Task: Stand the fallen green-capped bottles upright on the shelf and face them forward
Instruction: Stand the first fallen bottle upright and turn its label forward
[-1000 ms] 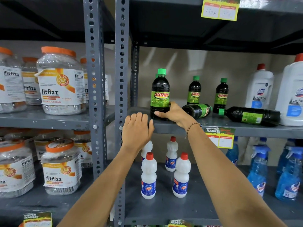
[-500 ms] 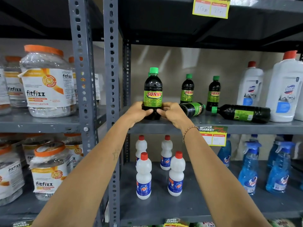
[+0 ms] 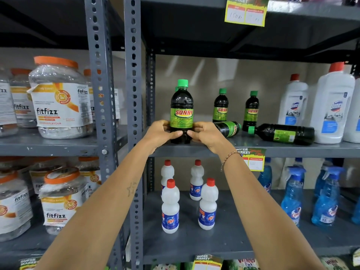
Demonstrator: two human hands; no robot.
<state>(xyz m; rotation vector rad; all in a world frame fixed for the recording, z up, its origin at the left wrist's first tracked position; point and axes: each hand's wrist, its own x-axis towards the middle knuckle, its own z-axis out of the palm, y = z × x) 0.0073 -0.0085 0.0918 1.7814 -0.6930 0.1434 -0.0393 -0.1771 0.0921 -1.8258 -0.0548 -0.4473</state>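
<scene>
The front green-capped bottle (image 3: 181, 112) stands upright at the front edge of the grey shelf (image 3: 292, 150), near its left post, with its SUNNY label square to the aisle; from here that one looks done, or all but. Both hands are clamped on its lower half, the left hand (image 3: 162, 133) from one side and the right hand (image 3: 207, 134) from the other, thumbs nearly meeting across the dark base. Further back two more upright bottles (image 3: 220, 106) (image 3: 251, 110) also show their labels forward. Two are left to do, as far as I can judge: a fallen bottle (image 3: 228, 128) just behind the right hand, and a second fallen bottle (image 3: 282, 134) lying lengthwise with its cap pointing left, close by the white jugs (image 3: 331, 106) at the right. The right hand covers the near end of the first fallen one, so I cannot see its cap or how it rests. A sliver of green peeks out behind the front bottle's cap, perhaps another bottle, but it is too hidden to say. The price tag (image 3: 253, 162) below the shelf is partly behind the wrist with the bracelet (image 3: 228, 158), and its writing is too faint to read.
</scene>
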